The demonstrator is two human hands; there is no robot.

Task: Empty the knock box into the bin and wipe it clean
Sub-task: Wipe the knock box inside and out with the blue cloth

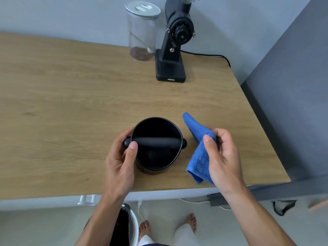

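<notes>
The black knock box point(157, 145) is stood upright on the table point(71, 103) and is clasped at its near-left side by the left hand point(120, 162), whose thumb is laid on the end of the crossbar. Just beside it, a blue cloth point(199, 148) is pinched between thumb and fingers of the right hand point(222, 157). Beyond the hands, "MINIMEX" is read on the base of a black grinder point(171, 50).

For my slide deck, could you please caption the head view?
Left hand steadies the knock box on the table; right hand holds a cloth beside it.
</notes>
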